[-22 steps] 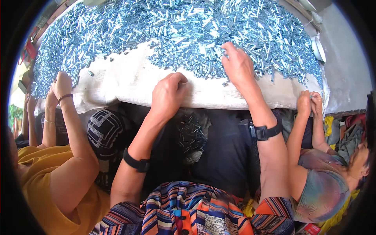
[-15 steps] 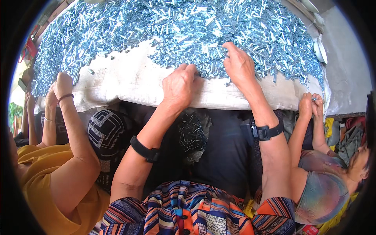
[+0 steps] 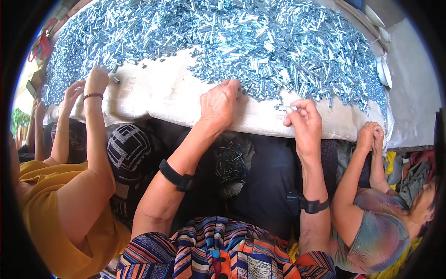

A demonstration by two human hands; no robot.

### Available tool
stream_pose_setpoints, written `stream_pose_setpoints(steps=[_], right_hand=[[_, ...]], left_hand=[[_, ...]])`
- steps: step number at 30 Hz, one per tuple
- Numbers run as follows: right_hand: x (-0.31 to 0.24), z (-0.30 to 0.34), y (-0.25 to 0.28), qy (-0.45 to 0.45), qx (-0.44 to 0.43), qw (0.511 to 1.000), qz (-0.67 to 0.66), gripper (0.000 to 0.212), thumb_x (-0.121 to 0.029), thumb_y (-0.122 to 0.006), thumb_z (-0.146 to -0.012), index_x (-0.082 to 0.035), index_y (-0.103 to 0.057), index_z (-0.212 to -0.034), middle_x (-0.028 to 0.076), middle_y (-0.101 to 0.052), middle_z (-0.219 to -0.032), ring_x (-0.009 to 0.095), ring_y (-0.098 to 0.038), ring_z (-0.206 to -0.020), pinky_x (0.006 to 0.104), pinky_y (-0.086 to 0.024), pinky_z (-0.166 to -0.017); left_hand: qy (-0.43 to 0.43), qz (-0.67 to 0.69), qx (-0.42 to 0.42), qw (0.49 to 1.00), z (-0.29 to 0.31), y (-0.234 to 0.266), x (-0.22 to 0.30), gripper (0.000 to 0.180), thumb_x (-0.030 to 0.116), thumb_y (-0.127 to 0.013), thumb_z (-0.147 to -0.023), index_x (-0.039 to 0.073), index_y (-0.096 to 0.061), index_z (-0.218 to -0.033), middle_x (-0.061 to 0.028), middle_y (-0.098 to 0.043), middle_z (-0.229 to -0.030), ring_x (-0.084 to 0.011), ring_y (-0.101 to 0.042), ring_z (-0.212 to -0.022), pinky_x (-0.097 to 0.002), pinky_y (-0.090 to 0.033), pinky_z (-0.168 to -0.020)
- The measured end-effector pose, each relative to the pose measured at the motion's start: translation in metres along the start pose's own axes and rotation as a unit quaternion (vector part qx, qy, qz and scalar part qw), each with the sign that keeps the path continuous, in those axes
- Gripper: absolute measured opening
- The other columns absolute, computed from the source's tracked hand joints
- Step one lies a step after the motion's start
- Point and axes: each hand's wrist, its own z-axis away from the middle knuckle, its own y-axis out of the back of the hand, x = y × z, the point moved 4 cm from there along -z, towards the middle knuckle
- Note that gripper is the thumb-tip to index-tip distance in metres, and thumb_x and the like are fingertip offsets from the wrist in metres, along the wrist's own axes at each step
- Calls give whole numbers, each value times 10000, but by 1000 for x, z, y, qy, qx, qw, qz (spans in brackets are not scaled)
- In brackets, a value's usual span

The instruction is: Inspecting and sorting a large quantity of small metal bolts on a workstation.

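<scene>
A broad pile of small shiny bluish metal tubes point(image 3: 260, 42) covers the pale woven cloth point(image 3: 158, 93) on the table. My left hand point(image 3: 218, 104) rests at the near edge of the pile with its fingers curled in; whatever they hold is hidden. To its right, my right hand point(image 3: 307, 123) is above the cloth's near strip, pinching a small metal tube point(image 3: 284, 108) between thumb and fingers. Below the table edge, several dark slim metal pieces point(image 3: 230, 162) lie between my legs.
At the left a co-worker in a mustard top has hands point(image 3: 96, 81) at the pile. Another co-worker's hands point(image 3: 370, 136) are together by the right table edge. White bowls point(image 3: 383, 73) stand at the far right side, and a pale wall point(image 3: 413, 69) rises beyond.
My right hand has drawn back from the pile toward me and now pinches a tube. My left hand stays curled at the pile's edge. The left co-worker's near hand has moved toward the pile.
</scene>
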Motion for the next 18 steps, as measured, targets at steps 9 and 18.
stream_pose_setpoints(steps=[9,18], right_hand=[[16,23,-7,-10,13,999,-44,78,3,-553,-860,-31,-513,-918,16,-541,-731,66,-524,-613,202,-415,-579],[3,36,-24,-64,-22,979,-191,71,-82,-545,-903,-33,-535,-953,37,-573,-754,98,-564,-633,234,-464,-616]], left_hand=[[1,-21,30,999,-3,-8,6,193,250,-647,-762,76,-599,-829,-107,-640,-834,-312,-623,-748,-421,-481,-653],[131,452,-97,877,26,25,-5,126,124,-554,-870,13,-595,-913,-51,-642,-848,-108,-575,-674,-236,-448,-610]])
